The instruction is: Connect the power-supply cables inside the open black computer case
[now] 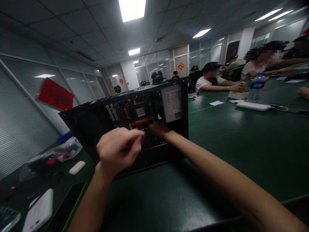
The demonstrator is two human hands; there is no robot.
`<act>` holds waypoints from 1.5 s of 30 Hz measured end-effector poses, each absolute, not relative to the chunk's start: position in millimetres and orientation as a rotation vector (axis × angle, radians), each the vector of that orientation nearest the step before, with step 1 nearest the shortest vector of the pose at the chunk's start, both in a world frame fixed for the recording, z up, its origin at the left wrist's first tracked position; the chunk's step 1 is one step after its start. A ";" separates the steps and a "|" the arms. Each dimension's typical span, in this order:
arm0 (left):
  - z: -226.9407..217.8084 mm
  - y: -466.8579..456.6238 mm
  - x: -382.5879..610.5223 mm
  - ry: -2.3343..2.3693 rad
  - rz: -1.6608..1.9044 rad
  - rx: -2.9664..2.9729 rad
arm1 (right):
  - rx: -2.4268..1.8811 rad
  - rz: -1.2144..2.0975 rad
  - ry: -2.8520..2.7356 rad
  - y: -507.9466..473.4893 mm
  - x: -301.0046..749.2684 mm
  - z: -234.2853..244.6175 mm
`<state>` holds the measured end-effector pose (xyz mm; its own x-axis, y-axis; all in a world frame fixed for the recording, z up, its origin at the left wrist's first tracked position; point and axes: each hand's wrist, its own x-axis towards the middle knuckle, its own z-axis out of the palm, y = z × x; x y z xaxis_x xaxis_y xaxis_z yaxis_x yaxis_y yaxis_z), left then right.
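An open black computer case (83, 120) stands tilted on the green table, its inside facing me. Inside sit a motherboard (135, 103) and a power supply (172, 103) with a white label. My left hand (119, 146) is in front of the case's lower part, fingers curled and thumb and forefinger drawn together; anything between them is hidden. My right hand (158, 127) reaches into the case, by the right end of an orange-red memory strip (142, 122). Its fingers are dark and blurred, so their grip does not show. Red and black cables (146, 140) hang just below.
On the left lie a white phone-like device (40, 209), a green-edged dark phone (67, 206), a small white case (77, 168) and a plastic bag (62, 153). Rightward stand a water bottle (257, 87) and a white power bank (253, 105). Other people sit beyond.
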<state>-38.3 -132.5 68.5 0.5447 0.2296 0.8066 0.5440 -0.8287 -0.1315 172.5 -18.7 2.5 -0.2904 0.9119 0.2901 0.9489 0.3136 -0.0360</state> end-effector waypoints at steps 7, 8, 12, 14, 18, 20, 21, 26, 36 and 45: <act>24.3 -21.2 -14.9 -1.185 -0.551 -2.589 | -1.669 -0.170 -2.357 -18.2 175.9 2.3; 18.6 -13.8 -15.3 -1.242 -0.483 -2.563 | -1.675 -0.174 -2.365 -18.8 176.5 2.6; 11.6 -4.8 -15.4 -1.335 -0.364 -2.543 | -1.676 -0.185 -2.383 -23.1 177.7 4.6; 14.7 -5.6 -12.6 -1.346 -0.330 -2.554 | -1.686 -0.174 -2.382 -24.9 178.1 5.4; 22.0 -6.1 -4.4 -1.421 -0.246 -2.532 | -1.692 -0.166 -2.375 -25.2 178.7 5.7; 24.2 -6.0 -1.0 -1.447 -0.218 -2.520 | -1.685 -0.168 -2.374 -24.2 178.7 5.5; 24.8 -6.1 0.5 -1.453 -0.211 -2.516 | -1.687 -0.171 -2.370 -23.7 178.5 5.5; 24.6 -8.5 4.9 -1.496 -0.213 -2.444 | -1.717 -0.130 -2.336 -23.1 177.0 6.5; 16.5 -3.2 0.9 -1.456 -0.308 -2.492 | -1.725 -0.134 -2.334 -21.0 176.4 4.1; 17.4 -13.4 9.3 -1.547 -0.270 -2.406 | -1.789 -0.137 -2.305 -19.1 173.4 -0.3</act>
